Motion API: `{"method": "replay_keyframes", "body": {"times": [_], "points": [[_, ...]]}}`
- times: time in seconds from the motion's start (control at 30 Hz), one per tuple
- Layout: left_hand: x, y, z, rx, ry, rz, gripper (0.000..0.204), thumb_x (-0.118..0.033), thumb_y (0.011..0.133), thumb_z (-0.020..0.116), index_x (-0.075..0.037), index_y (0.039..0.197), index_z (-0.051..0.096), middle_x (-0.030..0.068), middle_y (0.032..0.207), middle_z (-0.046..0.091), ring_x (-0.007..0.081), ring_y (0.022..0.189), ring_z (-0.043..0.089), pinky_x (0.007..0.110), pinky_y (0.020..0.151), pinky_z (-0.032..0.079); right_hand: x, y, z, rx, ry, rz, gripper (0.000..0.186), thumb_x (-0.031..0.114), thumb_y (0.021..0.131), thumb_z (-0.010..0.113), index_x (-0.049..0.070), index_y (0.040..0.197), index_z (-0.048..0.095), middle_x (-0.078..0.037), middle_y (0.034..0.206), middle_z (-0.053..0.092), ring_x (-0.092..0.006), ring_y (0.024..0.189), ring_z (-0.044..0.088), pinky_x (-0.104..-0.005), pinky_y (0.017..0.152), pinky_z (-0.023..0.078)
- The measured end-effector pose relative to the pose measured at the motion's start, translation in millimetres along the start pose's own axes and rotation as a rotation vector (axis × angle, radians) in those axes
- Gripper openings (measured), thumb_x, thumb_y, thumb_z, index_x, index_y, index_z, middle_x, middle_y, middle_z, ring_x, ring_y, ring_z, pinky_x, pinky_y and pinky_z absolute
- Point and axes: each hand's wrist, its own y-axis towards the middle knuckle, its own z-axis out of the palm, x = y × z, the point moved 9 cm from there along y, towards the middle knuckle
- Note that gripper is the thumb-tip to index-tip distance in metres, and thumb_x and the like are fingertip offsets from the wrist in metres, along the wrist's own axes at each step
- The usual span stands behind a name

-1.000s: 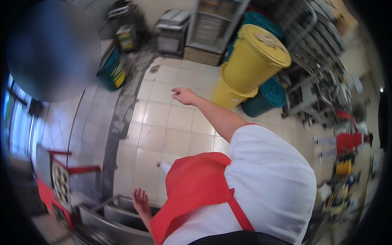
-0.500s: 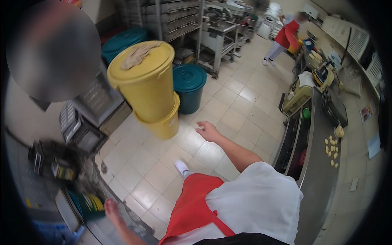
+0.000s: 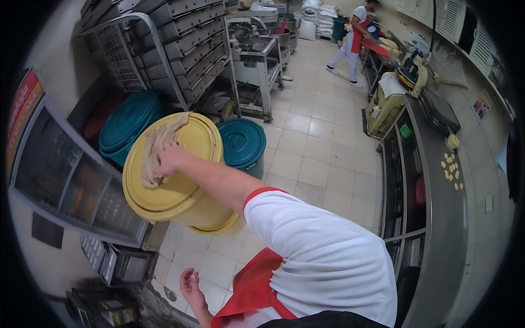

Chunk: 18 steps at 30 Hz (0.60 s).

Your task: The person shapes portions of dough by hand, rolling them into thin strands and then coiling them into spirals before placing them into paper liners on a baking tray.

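My right hand reaches across to a tall yellow bin and has its fingers closed on a beige cloth. The crumpled cloth lies along the yellow lid, and part of it is hidden under my hand. Lower down, my left hand hangs over the floor with loosely curled fingers and nothing visible in them. A dark green lidded bin stands just right of the yellow one, and a larger teal bin stands behind it on the left.
A glass-fronted cabinet is at left, near a rack of metal trays. Along the right runs a steel counter with small dough pieces. A co-worker in a red apron stands at the far bench. Tiled floor lies between.
I have come closer to the yellow bin. My right hand has moved left from over the floor onto the cloth. The co-worker now stands more upright.
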Motion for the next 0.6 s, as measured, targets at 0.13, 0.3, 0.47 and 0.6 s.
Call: {"method": "replay_keyframes", "body": {"times": [0.13,0.3,0.47,0.6], "points": [[-67,85,-16,0.071,-0.045,0.196,0.034,-0.017,0.099,0.064,0.002,0.126,0.056,0.0152,0.125,0.062,0.0236,0.113,0.062,0.036,0.101,0.049,29,22,19,0.057,-0.121,-0.144,0.046,0.049,0.095,0.057,0.011,0.118,0.072,-0.021,0.134,0.060,-0.0399,0.128,0.052,-0.0540,0.104,0.040],[-178,196,49,0.371,-0.338,0.315,0.044,-0.025,0.106,0.053,0.001,0.141,0.046,0.0194,0.137,0.056,0.0278,0.123,0.058,0.041,0.110,0.043,-58,84,-20,-0.226,0.302,0.174,0.041,0.043,0.100,0.055,0.007,0.104,0.073,-0.014,0.094,0.071,-0.0321,0.088,0.068,-0.0455,0.082,0.050],[-248,279,114,0.648,-0.778,0.110,0.054,-0.038,0.107,0.045,-0.004,0.149,0.041,0.0153,0.150,0.046,0.0303,0.134,0.048,0.042,0.114,0.040,64,60,-80,0.008,0.728,-0.046,0.052,0.050,0.099,0.057,0.000,0.101,0.069,-0.019,0.089,0.069,-0.0287,0.076,0.065,-0.0419,0.073,0.051],[-260,265,181,0.980,-1.209,-0.282,0.057,-0.046,0.104,0.045,-0.009,0.148,0.041,0.0108,0.150,0.046,0.0261,0.138,0.045,0.049,0.111,0.042,112,9,-90,-0.116,0.241,-0.120,0.051,0.052,0.095,0.062,0.003,0.107,0.069,-0.021,0.094,0.071,-0.0303,0.084,0.070,-0.0428,0.076,0.053]]}}
